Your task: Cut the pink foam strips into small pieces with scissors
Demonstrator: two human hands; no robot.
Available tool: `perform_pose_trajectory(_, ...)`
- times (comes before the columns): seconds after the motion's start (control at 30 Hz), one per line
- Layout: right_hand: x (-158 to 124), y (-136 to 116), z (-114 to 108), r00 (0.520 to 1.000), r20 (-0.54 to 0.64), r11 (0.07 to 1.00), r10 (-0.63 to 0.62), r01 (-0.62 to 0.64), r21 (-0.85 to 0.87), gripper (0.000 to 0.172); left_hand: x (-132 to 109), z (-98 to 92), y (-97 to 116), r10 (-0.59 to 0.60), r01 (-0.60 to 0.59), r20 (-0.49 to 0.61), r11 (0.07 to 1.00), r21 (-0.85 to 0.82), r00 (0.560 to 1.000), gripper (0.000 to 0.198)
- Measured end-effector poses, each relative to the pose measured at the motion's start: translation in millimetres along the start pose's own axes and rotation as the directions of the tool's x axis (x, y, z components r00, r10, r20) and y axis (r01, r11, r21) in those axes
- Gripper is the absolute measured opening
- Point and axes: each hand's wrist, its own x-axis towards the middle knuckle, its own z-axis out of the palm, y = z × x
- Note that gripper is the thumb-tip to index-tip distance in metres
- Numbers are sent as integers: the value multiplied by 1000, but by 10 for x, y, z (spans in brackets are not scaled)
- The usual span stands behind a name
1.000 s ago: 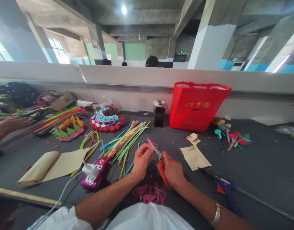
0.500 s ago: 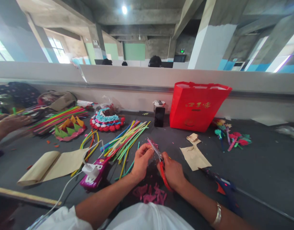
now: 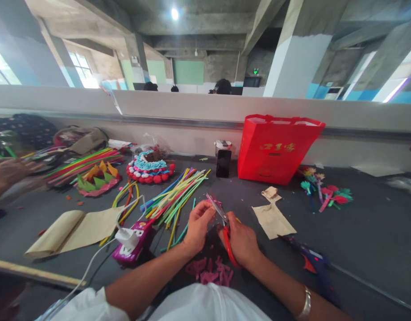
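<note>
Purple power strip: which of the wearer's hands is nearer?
Left. The left hand is to the right of the purple power strip, not touching it; the right hand, holding red-handled scissors, is farther right.

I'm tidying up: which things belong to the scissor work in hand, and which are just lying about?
Probably in the job:
scissors, in the right hand
pink scraps, near the person's body

Probably just lying about:
phone
red bag
paper roll
craft flowers
</note>
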Motion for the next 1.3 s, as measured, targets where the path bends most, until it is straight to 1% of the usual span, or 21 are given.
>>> perform_pose_trajectory(0.17,9,11,-8,1000,0,1000,-7,7,21,15,-15,-14,-40,9,-10,16,999,40,1000,12)
perform_pose_trajectory(0.37,12,50,54,1000,18,1000,2,-2,-28,9,-5,-20,-45,7,-7,5,998,66,1000,12)
perform_pose_trajectory(0.47,13,63,75,1000,19,999,-2,3,-38,10,0,-18,-42,9,-9,3,998,60,1000,12)
perform_pose_trajectory(0.63,55,99,89,1000,-6,1000,17,-16,16,11,-2,2,-6,-54,56,54,998,-34,997,14)
perform_pose_trajectory(0.77,90,139,106,998,-50,994,44,-39,98,15,9,20,60,-86,96,92,988,-118,992,19)
perform_pose_trajectory(0.83,87,142,109,998,-52,993,48,-42,112,17,19,22,88,-105,119,98,982,-144,990,20)
perform_pose_trajectory(1.03,29,89,80,999,-47,993,-13,19,115,16,42,4,104,-117,148,143,962,-229,983,20)
perform_pose_trajectory(1.3,16,71,61,998,-50,997,-34,37,61,15,54,-8,65,-131,168,149,946,-279,980,17)
